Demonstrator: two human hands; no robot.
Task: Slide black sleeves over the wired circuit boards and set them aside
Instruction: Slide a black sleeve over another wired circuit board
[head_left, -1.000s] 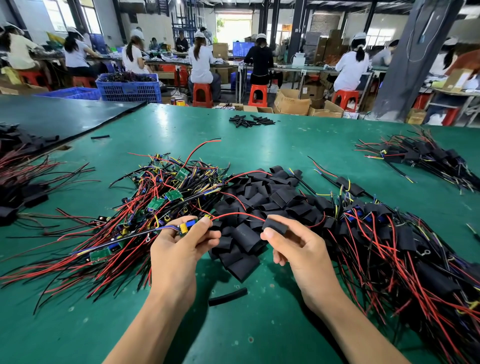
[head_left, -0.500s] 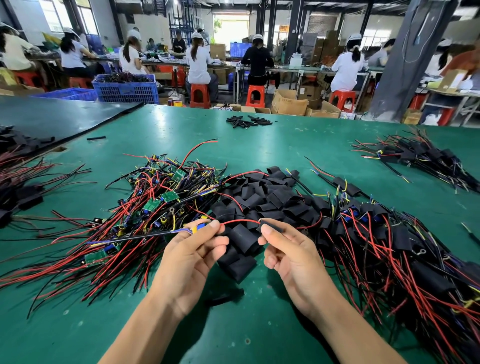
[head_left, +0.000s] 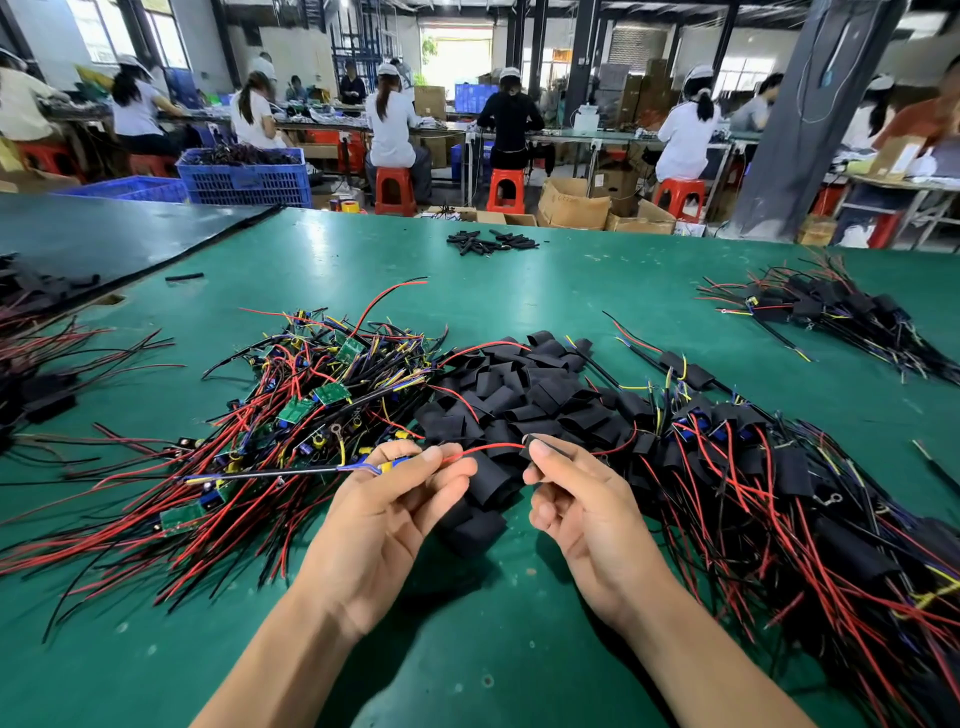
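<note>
**Feeding a wire into a sleeve**

The left hand (head_left: 384, 519) keeps its grip pinched, thumb against fingers, on one circuit board (head_left: 388, 464), of which only a blue and yellow part shows. A thin black cable trails left from it over the counter (head_left: 467, 649). A red wire (head_left: 483, 449) runs from that board across the gap to the right hand (head_left: 582, 509), whose thumb and forefinger are clamped on a black sleeve (head_left: 525, 446). The wire meets the sleeve's mouth, but whether it has entered cannot be told.

Both hands are raised just above the heap of loose sleeves (head_left: 519, 395). Holding the wire taut between them probably keeps it straight, so the sleeve can ride along it toward the board.

The layout suits the task:
- **Left:** the bare boards (head_left: 311, 405) lie under the left hand's reach.
- **Middle:** the loose sleeves sit between the other two heaps.
- **Right:** the sleeved boards (head_left: 779, 493) are set aside beside the right hand.

The step in hand appears to be an early one, since the board itself is uncovered.
</note>
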